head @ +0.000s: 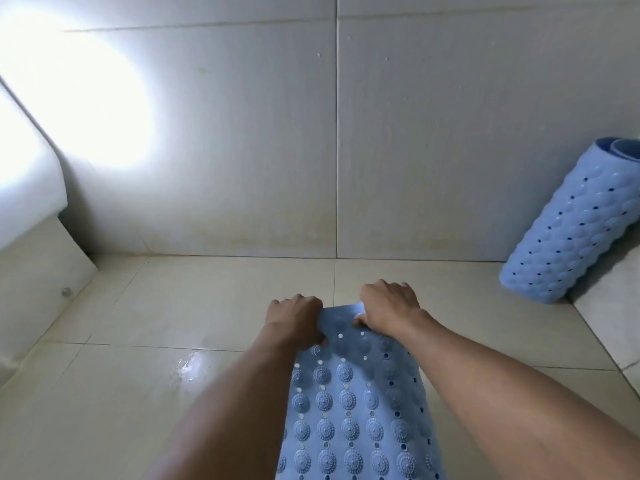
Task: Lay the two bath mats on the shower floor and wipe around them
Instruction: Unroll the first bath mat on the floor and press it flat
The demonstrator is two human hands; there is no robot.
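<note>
Both hands held the far edge of the blue bath mat (353,410). The left hand (294,318) had its fingers curled over the left corner, and the right hand (389,306) pinched the edge just beside it, thumb on the top face. They sat close together, so the mat bowed between them and its right side drooped. The mat ran from that edge back toward the person, the face with round ribbed discs upward and its near end out of frame. Whether any of it already lay on the shower floor (173,306) could not be told. The second mat (575,230) stood rolled and tilted against the wall (242,133) at the far right, well apart.

The step looked to be spreading the first mat, with the task at an early stage. To do it well, the hands probably needed to slide out to the two corners, so the edge came down straight rather than bowed. The floor's grout line (334,278) offered a guide for squaring it. Lowering the mat from the near end outward, then pressing flat along it, would likely keep air from being trapped. A wet patch (188,365) glistened to the left, and the mat might slip there. Space had to be left on the right for the rolled mat
</note>
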